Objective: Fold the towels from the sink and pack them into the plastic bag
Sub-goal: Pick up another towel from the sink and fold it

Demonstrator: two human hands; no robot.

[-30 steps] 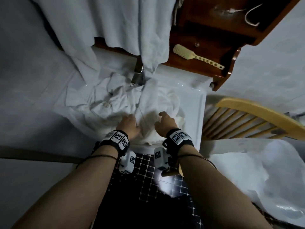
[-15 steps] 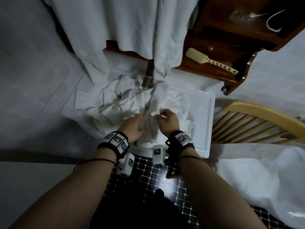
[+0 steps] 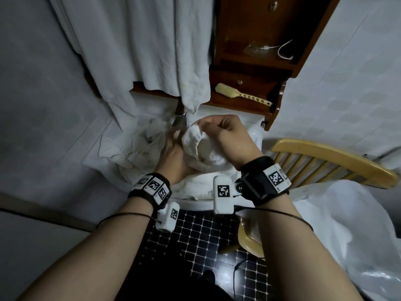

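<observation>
While a crumpled heap of white towels (image 3: 134,148) is lying in the left part of the sink (image 3: 195,203), the person is leaning over it with both forearms reaching forward. The left hand (image 3: 173,157) is gripping one towel (image 3: 195,144) from below, its fingers curling into the bunched cloth. That towel is hanging just above the basin, between the two hands, wadded into a soft rounded lump with a nubbly terry surface. The right hand (image 3: 227,135) is pinching its upper edge, fingers bending tight around a fold.

I am judging the cloth to be light and limp, neither slippery nor fragile. Whether it is damp I cannot tell. It will be sagging wherever nothing is supporting it, so taking two corners along one hem looks like the best hold for shaking it flat before folding.

Further right, a chair (image 3: 325,161) with a smooth, curved yellow wooden back rail and slats is standing just beside the sink. At the far right the plastic bag (image 3: 351,224) is slumping, thin, glossy and translucent white. Its mouth is not showing clearly from here.
</observation>
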